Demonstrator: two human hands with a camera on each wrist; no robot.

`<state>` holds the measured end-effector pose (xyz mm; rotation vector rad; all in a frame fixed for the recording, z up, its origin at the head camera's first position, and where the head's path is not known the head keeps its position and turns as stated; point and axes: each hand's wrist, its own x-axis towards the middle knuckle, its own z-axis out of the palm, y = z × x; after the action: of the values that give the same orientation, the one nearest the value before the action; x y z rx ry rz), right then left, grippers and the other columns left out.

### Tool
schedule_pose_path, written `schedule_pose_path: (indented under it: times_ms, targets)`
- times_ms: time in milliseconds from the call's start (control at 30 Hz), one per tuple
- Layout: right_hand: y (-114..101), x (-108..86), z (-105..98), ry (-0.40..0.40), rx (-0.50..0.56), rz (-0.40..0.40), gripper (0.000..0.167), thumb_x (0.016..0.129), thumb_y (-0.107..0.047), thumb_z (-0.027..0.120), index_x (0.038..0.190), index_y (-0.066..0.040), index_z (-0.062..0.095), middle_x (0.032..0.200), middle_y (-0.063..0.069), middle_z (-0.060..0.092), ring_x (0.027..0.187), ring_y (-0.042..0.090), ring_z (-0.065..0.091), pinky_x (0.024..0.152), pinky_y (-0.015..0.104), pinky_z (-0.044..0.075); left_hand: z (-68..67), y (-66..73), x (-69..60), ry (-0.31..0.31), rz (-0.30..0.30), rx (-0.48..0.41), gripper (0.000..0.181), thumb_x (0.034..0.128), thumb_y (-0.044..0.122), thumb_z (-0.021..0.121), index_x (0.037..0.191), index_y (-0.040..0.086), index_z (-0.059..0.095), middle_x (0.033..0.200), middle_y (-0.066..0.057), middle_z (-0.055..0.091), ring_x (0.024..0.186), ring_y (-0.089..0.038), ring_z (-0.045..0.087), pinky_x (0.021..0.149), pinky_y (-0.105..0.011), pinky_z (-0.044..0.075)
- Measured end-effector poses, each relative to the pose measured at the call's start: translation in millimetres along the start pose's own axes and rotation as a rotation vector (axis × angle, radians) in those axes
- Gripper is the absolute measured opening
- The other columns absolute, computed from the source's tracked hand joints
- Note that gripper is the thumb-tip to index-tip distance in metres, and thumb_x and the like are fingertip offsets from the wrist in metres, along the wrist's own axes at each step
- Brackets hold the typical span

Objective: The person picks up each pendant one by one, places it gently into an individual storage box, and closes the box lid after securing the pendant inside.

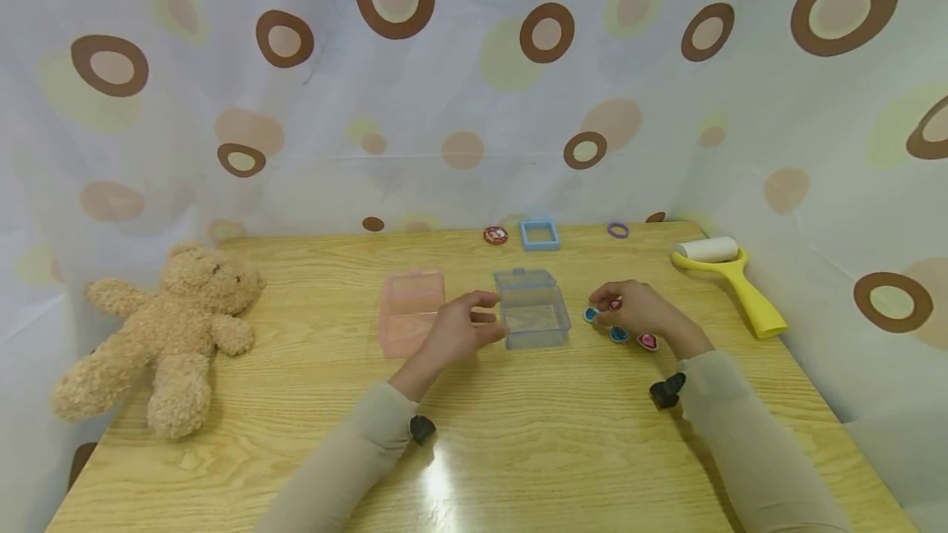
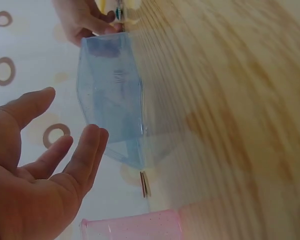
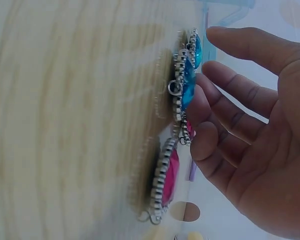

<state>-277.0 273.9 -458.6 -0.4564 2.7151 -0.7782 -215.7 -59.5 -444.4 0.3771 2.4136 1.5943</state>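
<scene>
My left hand [image 1: 459, 331] hovers between the open pink clear plastic box [image 1: 396, 336] and the open blue clear plastic box [image 1: 535, 319], fingers apart and holding nothing. To the right of the blue box, my right hand [image 1: 635, 309] is over several gem pendants. A blue pendant [image 1: 590, 314] lies by its fingertips. Closer to me are another blue pendant [image 1: 619, 335] and a pink heart-shaped pendant [image 1: 648, 341], and a second pink pendant [image 1: 615, 304] is partly hidden behind the hand. In the right wrist view, thumb and index finger are apart near the farther blue pendant [image 3: 198, 50].
A teddy bear [image 1: 185, 319] lies at the left. Along the back are a red round badge [image 1: 495, 235], a light blue square frame [image 1: 540, 246] and a purple ring [image 1: 618, 229]. A yellow-handled lint roller [image 1: 748, 294] lies at the right edge, beside the curtain [image 1: 837, 212].
</scene>
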Motion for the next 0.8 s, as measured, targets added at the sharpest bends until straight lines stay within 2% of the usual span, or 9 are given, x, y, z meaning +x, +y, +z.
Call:
schedule_pose_path:
  times_ms: [367, 500, 800]
  targets:
    - [-1.2, 3.9, 2.3, 0.003, -0.025, -0.006, 0.033, 0.090, -0.023, 0.072, 0.119, -0.007, 0.068, 0.105, 0.007, 0.069, 0.091, 0.019, 0.060, 0.080, 0.035, 0.050, 6.9, -4.2, 6.3, -0.030, -0.032, 0.071, 0.058, 0.0918, 0.026, 0.074, 0.143, 0.012, 0.052, 0.145, -0.015, 0.053, 0.121, -0.032, 0.064, 0.089, -0.041, 0.059]
    - [1.3, 5.9, 4.0, -0.005, -0.043, 0.001, 0.034, 0.090, -0.023, 0.073, 0.120, -0.008, 0.068, 0.103, 0.004, 0.069, 0.090, 0.017, 0.060, 0.080, 0.035, 0.050, 8.8, -4.9, 7.9, -0.039, -0.018, 0.099, 0.057, 0.0921, 0.026, 0.073, 0.143, 0.010, 0.052, 0.143, -0.017, 0.053, 0.118, -0.032, 0.066, 0.087, -0.039, 0.059]
    - [-1.6, 7.1, 3.9, -0.007, -0.074, -0.001, 0.033, 0.089, -0.025, 0.075, 0.117, -0.008, 0.070, 0.102, 0.004, 0.070, 0.092, 0.019, 0.062, 0.084, 0.041, 0.052, 10.8, -5.8, 12.2, -0.040, -0.031, 0.134, 0.057, 0.0921, 0.025, 0.074, 0.143, 0.012, 0.051, 0.141, -0.015, 0.056, 0.114, -0.030, 0.068, 0.085, -0.036, 0.059]
